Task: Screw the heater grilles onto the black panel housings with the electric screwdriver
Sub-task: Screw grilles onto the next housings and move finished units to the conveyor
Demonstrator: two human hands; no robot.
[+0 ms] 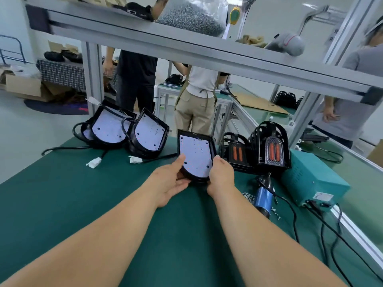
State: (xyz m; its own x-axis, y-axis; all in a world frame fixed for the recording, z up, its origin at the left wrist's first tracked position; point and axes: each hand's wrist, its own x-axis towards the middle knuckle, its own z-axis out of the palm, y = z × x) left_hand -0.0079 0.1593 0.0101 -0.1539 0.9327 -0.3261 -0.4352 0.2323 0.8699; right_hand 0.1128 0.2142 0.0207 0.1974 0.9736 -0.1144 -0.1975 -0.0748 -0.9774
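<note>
Black panel housing [195, 156] tilted up; left grip [172, 181] and right grip [220, 176], arms outstretched, both clasp its rounded end.

Glossy black plastic panel housing [195, 156] with matt white liner, matt green table mat [103, 204], brushed aluminium rail [186, 52]

Arms outstretched, left hand [172, 180] and right hand [221, 175] grip a panel housing [195, 154].
</note>
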